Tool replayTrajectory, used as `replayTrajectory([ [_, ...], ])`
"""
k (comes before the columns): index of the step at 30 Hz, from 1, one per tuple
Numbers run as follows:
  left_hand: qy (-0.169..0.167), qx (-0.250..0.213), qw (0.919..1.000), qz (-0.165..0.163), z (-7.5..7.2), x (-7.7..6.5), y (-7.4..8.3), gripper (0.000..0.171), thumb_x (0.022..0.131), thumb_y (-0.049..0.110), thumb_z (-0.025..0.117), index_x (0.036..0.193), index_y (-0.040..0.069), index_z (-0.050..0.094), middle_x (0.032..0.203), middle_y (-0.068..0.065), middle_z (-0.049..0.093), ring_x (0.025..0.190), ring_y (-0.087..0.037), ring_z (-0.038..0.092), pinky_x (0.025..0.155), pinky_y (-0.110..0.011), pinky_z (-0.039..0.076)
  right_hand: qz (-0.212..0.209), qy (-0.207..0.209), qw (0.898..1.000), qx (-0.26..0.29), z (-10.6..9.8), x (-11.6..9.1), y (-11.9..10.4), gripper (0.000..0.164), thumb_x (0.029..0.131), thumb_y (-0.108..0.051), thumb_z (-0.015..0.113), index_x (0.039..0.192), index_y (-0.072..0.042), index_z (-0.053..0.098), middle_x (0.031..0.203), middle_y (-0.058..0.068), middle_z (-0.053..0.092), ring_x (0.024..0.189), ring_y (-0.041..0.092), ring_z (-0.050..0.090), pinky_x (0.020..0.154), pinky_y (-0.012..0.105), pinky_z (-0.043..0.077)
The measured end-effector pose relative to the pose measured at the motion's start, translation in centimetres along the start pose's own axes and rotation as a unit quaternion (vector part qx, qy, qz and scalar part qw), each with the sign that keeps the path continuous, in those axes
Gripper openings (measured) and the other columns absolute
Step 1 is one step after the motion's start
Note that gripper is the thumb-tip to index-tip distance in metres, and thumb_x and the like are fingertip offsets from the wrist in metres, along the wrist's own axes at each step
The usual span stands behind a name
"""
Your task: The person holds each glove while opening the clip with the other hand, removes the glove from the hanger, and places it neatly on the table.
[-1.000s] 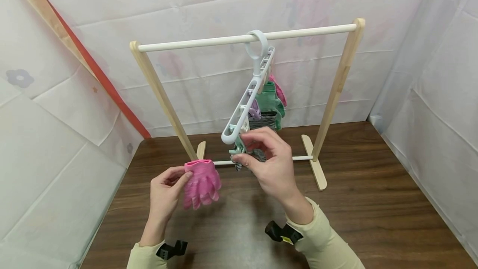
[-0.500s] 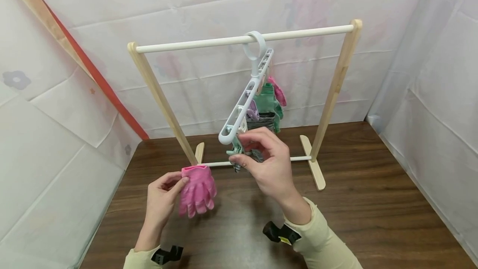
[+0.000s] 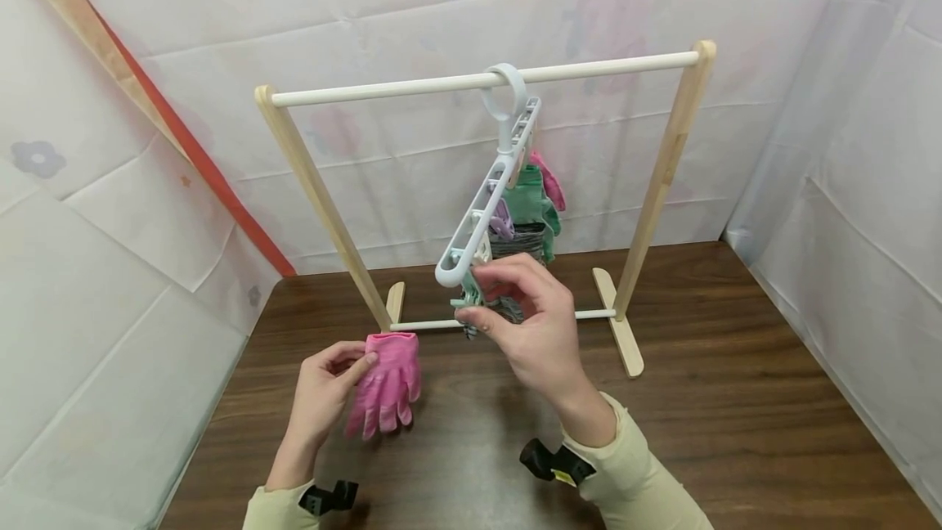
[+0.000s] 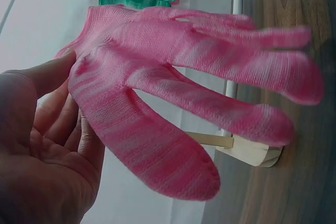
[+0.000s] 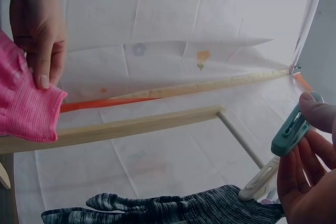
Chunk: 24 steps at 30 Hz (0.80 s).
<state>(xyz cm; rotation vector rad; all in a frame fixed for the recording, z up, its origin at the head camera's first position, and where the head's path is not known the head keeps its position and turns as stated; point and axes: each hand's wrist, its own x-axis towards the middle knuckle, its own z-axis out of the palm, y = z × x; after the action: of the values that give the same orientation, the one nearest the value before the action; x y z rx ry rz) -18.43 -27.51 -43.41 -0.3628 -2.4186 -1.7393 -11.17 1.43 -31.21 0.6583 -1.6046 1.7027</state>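
My left hand (image 3: pixel 324 391) pinches a pink knitted glove (image 3: pixel 390 375) at its cuff, between thumb and fingers. The glove's fingers hang down over the table, well apart from the hanger. My right hand (image 3: pixel 533 321) pinches a teal clothespin (image 5: pixel 290 134) at the near end of a pale blue clip hanger (image 3: pixel 471 223). Behind that clothespin, a white clothespin (image 5: pixel 260 179) grips a dark grey striped glove (image 5: pixel 184 208). Farther back on the hanger are a purple clothespin (image 3: pixel 502 221), a green glove (image 3: pixel 524 199) and another pink glove (image 3: pixel 548 182), partly hidden.
The hanger's ring (image 3: pixel 508 88) loops over the white top rod (image 3: pixel 603 68) of a wooden rack. Its right upright (image 3: pixel 666 178) and foot (image 3: pixel 618 324) stand on the dark wood table (image 3: pixel 706 366). Pale printed sheets (image 3: pixel 412 15) surround the table.
My left hand has shifted slightly down, and the pink glove has swung so its fingers hang lower and more to the left. The right hand keeps its pinch on the clothespin.
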Motion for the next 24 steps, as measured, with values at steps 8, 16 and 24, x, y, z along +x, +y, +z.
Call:
replayTrajectory([
  [8, -0.005, -0.001, 0.9995, -0.030, 0.1, 0.5, -0.9, 0.018, 0.089, 0.011, 0.076, 0.097, -0.004, 0.072, 0.086, -0.013, 0.072, 0.073, -0.009, 0.066, 0.062, -0.022, 0.052, 0.002, -0.001, 1.000, 0.003, 0.0, 0.0, 0.1, 0.043, 0.067, 0.020, 0.081, 0.106, 0.007, 0.068, 0.100, 0.016, 0.064, 0.089, 0.022, 0.063, 0.078, 0.030, 0.055],
  [16, -0.013, -0.001, 0.9989, -0.046, 0.2, 1.0, -2.0, 0.021, 0.089, 0.014, 0.076, 0.099, -0.004, 0.072, 0.087, -0.014, 0.073, 0.073, -0.010, 0.066, 0.062, -0.023, 0.052, 0.002, -0.001, 1.000, 0.001, -0.1, -0.1, 0.1, 0.043, 0.067, 0.019, 0.081, 0.106, 0.007, 0.069, 0.100, 0.016, 0.064, 0.089, 0.022, 0.063, 0.078, 0.031, 0.055],
  [24, -0.016, 0.009, 0.9975, -0.068, 0.3, 1.5, -3.1, 0.020, 0.090, 0.013, 0.075, 0.102, -0.003, 0.071, 0.088, -0.012, 0.072, 0.074, -0.010, 0.066, 0.063, -0.024, 0.053, 0.002, -0.002, 1.000, 0.000, -0.1, -0.1, 0.1, 0.043, 0.067, 0.019, 0.081, 0.107, 0.006, 0.068, 0.100, 0.016, 0.064, 0.090, 0.022, 0.062, 0.078, 0.030, 0.055],
])
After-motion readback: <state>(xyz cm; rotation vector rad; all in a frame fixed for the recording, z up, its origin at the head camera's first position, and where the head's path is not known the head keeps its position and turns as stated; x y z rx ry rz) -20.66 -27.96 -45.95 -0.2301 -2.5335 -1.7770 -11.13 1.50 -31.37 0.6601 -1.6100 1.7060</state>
